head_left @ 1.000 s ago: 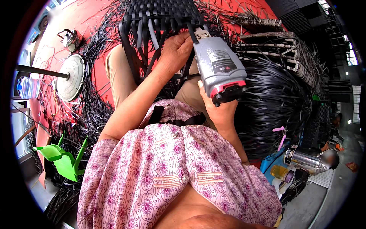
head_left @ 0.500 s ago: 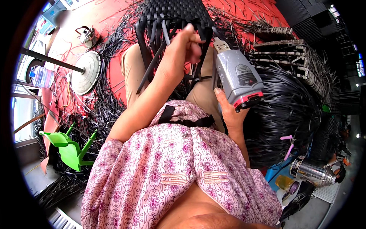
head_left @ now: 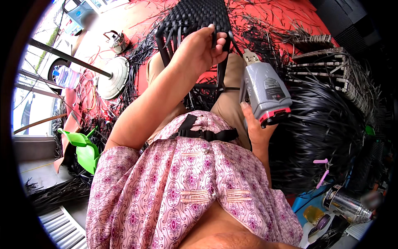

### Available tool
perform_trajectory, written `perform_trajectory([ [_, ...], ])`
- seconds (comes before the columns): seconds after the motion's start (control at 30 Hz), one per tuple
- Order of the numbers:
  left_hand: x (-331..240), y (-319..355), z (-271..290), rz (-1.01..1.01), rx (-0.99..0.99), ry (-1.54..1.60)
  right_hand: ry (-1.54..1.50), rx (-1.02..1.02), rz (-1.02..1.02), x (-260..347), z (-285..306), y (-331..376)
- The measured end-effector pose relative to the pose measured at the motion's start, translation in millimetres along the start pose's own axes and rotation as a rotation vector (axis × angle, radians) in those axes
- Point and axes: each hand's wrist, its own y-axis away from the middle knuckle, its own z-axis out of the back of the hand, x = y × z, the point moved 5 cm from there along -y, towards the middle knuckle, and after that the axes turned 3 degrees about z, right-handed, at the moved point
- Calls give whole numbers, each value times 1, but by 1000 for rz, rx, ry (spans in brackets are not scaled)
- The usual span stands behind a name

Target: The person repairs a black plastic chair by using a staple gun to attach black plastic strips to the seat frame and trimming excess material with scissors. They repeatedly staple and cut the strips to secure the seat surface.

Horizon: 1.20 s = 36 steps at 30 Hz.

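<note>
A black woven piece (head_left: pixel 195 18), like a chair or stool with a dark frame, stands between my knees. Loose flat strips hang from its near edge. At that edge my left hand (head_left: pixel 204 49) is raised, its fingers curled, with a dark strip showing between thumb and fingers. Whether they grip it is hard to see. Held in my right hand (head_left: pixel 258 128) is a grey cordless staple gun (head_left: pixel 267 87) with a red and black base. Its metal nose points away from me, just right of the woven piece. The tool's body hides most of my right fingers.
A big bundle of black strips (head_left: pixel 315 133) lies at my right, below woven frames (head_left: pixel 319 68). Strip scraps litter the red floor covering (head_left: pixel 257 12). Leftward are a pole's round base (head_left: pixel 114 79), a kettle (head_left: pixel 119 42) and a green plastic object (head_left: pixel 87 155). A flask (head_left: pixel 344 203) lies lower right.
My left hand has moved slightly right, its fingers now curled more at the woven edge. The staple gun stays in my right hand. The whole view has shifted a little.
</note>
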Motion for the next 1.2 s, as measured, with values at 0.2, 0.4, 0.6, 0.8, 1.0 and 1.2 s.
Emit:
perform_trajectory([
  [0.2, 14, -6, 4, -58, 18, 65, -17, 22, -12, -3, 4, 0],
  [0.4, 24, -7, 19, -147, -2, -72, -41, 192, -14, -3, -3, 3],
  [0.6, 28, -9, 26, -346, -52, -229, 108, 227, 75, 10, -13, -3],
  [0.8, 30, -21, 31, -516, 5, -308, 85, 230, -99, 10, -17, 3],
  [1.0, 30, -29, 32, -575, -14, -295, 77, 247, -68, 8, -38, -9],
  [1.2, 24, -24, 28, -674, -39, -364, 99, 330, -48, 1, -48, -14],
])
